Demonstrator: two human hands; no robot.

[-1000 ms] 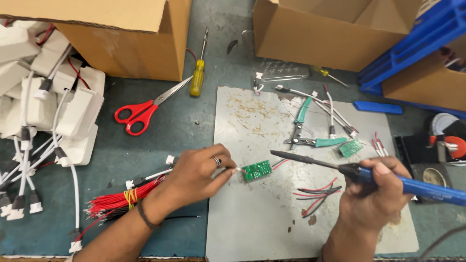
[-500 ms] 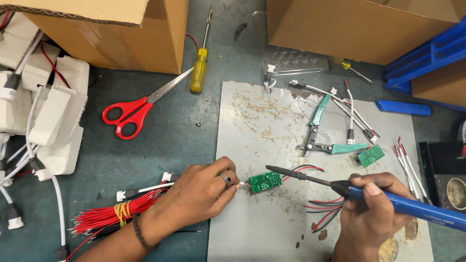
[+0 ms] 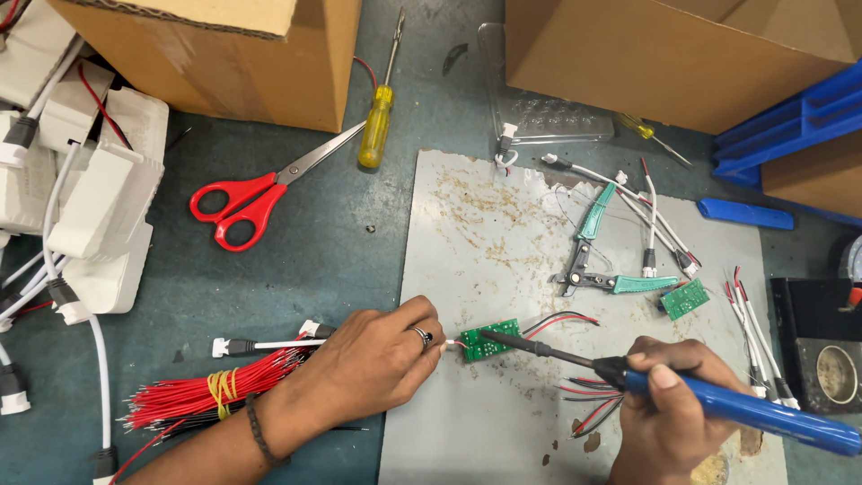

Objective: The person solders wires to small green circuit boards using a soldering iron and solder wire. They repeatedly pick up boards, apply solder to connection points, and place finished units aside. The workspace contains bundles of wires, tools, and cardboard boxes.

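A small green circuit board (image 3: 491,339) lies on a scorched grey mat (image 3: 467,224), with red and black wires running off its right side. My left hand (image 3: 377,364) pinches a thin white wire against the board's left edge. In my right hand (image 3: 669,409) is a blue-handled soldering iron (image 3: 718,404), its dark tip resting on the board. A ring shows on my left hand.
Red scissors (image 3: 242,202) and a yellow screwdriver (image 3: 377,126) lie left of the mat. Green-handled cutters (image 3: 597,260), a second green board (image 3: 684,298) and loose wires lie on the right. A red wire bundle (image 3: 206,395), white housings (image 3: 99,198) and cardboard boxes (image 3: 215,54) surround them.
The view has shifted, so everything sits lower in the frame. Both hands stay at the board; the iron's tip has moved from beside the board onto it.
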